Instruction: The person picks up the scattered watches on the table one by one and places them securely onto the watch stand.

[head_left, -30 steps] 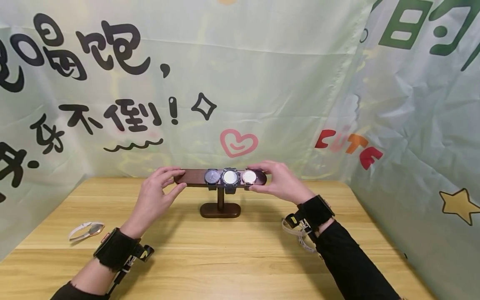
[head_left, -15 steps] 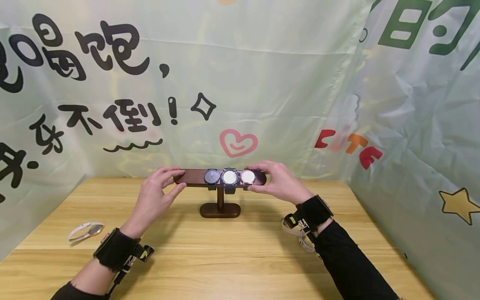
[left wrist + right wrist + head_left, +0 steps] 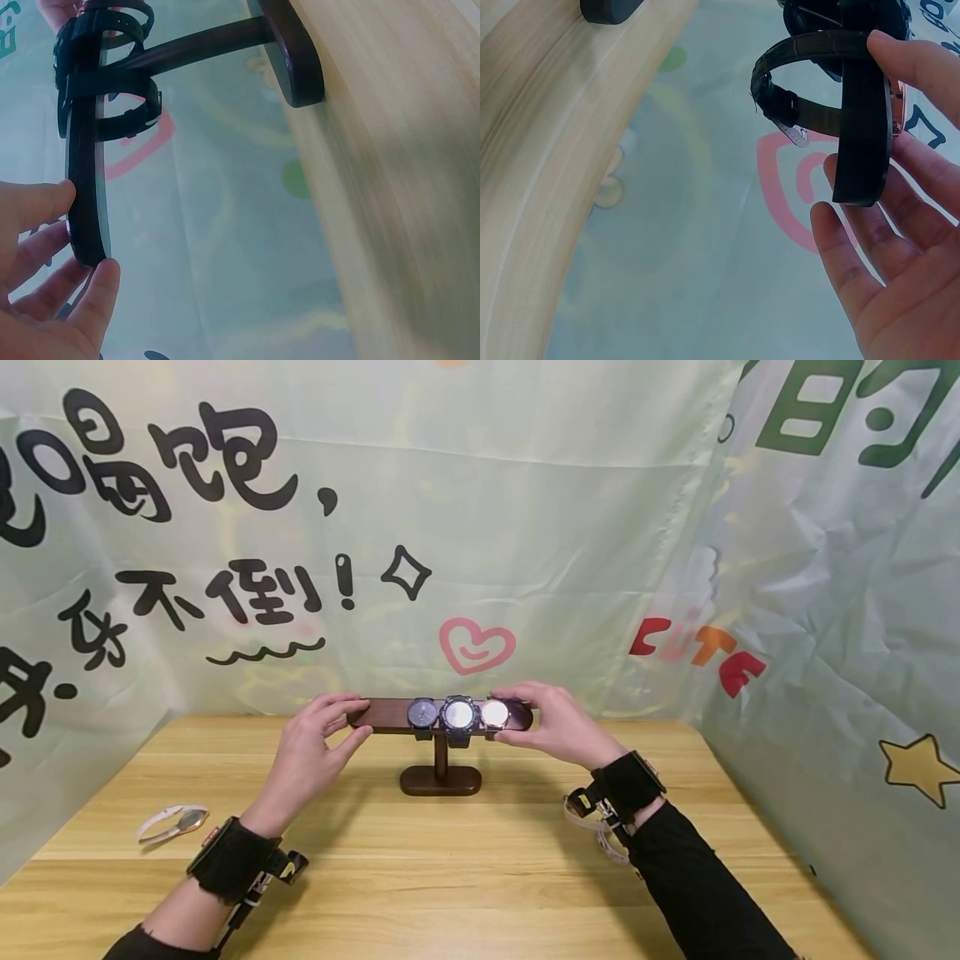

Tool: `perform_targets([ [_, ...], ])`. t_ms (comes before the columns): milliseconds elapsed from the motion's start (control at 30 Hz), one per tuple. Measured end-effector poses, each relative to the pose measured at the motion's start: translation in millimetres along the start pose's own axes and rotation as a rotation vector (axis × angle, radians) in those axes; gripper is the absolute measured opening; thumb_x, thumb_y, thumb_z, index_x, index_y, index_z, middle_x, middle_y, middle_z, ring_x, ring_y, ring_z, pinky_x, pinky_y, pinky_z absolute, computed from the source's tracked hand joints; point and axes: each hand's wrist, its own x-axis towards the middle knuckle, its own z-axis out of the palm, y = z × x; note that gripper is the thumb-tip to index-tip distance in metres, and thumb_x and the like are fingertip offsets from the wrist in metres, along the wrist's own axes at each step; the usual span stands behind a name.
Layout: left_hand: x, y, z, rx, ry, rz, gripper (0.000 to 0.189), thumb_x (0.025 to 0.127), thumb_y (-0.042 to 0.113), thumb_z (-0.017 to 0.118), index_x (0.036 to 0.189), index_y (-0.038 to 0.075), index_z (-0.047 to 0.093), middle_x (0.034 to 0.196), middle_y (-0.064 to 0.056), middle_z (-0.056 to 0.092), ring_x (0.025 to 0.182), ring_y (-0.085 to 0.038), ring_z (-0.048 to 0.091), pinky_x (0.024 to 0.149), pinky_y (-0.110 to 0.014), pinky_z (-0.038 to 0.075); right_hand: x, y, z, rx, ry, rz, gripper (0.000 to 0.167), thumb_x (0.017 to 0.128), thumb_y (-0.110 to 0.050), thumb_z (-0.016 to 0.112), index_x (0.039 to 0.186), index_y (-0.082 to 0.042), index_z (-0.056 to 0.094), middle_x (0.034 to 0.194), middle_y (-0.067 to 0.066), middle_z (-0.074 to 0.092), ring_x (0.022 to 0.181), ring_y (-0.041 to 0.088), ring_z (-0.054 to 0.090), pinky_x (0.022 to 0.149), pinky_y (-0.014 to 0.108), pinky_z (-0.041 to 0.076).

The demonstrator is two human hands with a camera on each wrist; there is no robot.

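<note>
Watch stand (image 3: 441, 757) near table (image 3: 450, 893) back edge; I see left hand (image 3: 311, 747), right hand (image 3: 566, 720) half-curled, pinching bar (image 3: 390, 714) ends, three watches (image 3: 459, 715) between.

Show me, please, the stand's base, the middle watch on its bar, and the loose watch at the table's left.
Stand's base (image 3: 440, 782): head view, on its middle.
Middle watch (image 3: 459, 715): head view, on its bright face.
Loose watch (image 3: 192, 819): head view, on its case.

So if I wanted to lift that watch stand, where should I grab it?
Probably round the lower post, reaching in from the front: it's slim and upright, bare between the foot and the hanging straps. The bar above carries three watches.
</note>
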Motion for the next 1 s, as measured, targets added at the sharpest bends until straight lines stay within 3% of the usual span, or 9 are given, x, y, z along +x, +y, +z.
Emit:
perform_targets([
  [200,-0.4,0.0,0.4,0.004,0.002,0.002,0.033,0.096,0.006,0.080,0.128,0.000,0.076,0.133,-0.020,0.069,0.125,-0.043,0.068,0.100,-0.050,0.062,-1.6,1.5,0.6,-0.008,0.001,0.001,0.063,0.090,-0.025,0.089,0.148,-0.015,0.066,0.144,0.009,0.070,0.119,0.027,0.069,0.099,0.054,0.059],
  [700,-0.4,0.5,0.6,0.012,0.011,0.018,0.032,0.096,0.005,0.081,0.127,0.000,0.076,0.132,-0.020,0.070,0.122,-0.042,0.069,0.099,-0.051,0.063,-16.0,8.6,-5.8,0.016,-0.012,0.022,0.069,0.092,-0.025,0.088,0.153,-0.012,0.060,0.155,0.012,0.062,0.141,0.037,0.061,0.117,0.057,0.052],
  [1000,-1.7,2.6,0.5,0.057,0.042,0.040,0.032,0.094,0.006,0.083,0.126,0.004,0.077,0.133,-0.019,0.070,0.109,-0.040,0.073,0.092,-0.056,0.064,-34.5,17.1,-15.3,0.012,-0.026,0.070,0.068,0.096,-0.030,0.083,0.156,-0.010,0.056,0.153,0.013,0.063,0.141,0.036,0.058,0.119,0.060,0.048],
])
